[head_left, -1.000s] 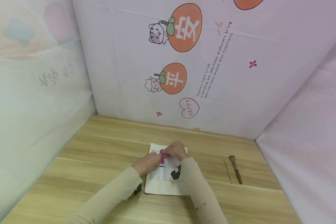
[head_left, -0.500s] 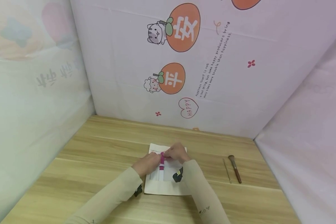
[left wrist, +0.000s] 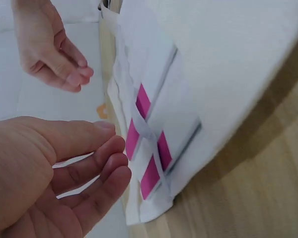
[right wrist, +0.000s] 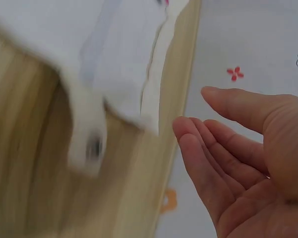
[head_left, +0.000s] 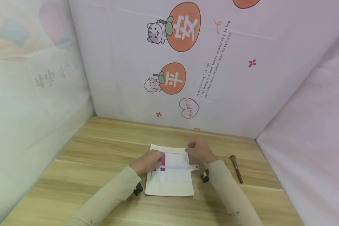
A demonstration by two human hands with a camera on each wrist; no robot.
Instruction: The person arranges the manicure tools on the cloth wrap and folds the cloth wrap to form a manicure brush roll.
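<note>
A white fabric case (head_left: pixel 176 189) lies spread out on the table, with a thin white elastic band (left wrist: pixel 145 126) across its inside. Two slim white-and-magenta strips (left wrist: pixel 150 177) are tucked under that band, side by side at the case's left. My left hand (head_left: pixel 148 161) hovers over those strips, fingers loosely bent and holding nothing; it partly covers them in the head view. By the case's upper right corner is my right hand (head_left: pixel 200 150), its fingers relaxed and nothing between them. A snap tab (right wrist: pixel 89 139) sticks out from the case's right side.
To the right lies a makeup brush (head_left: pixel 236 169) with a brown handle. Beside it a thin stick (head_left: pixel 225 161) shows only its tip past my right sleeve. Printed cloth walls (head_left: pixel 135 94) enclose the wooden table (head_left: pixel 101 150) at the back and sides.
My right hand has let go of the magenta strip and moved right, to the case's corner. The strip has slid under the band, and my left hand's fingers have come off it.
</note>
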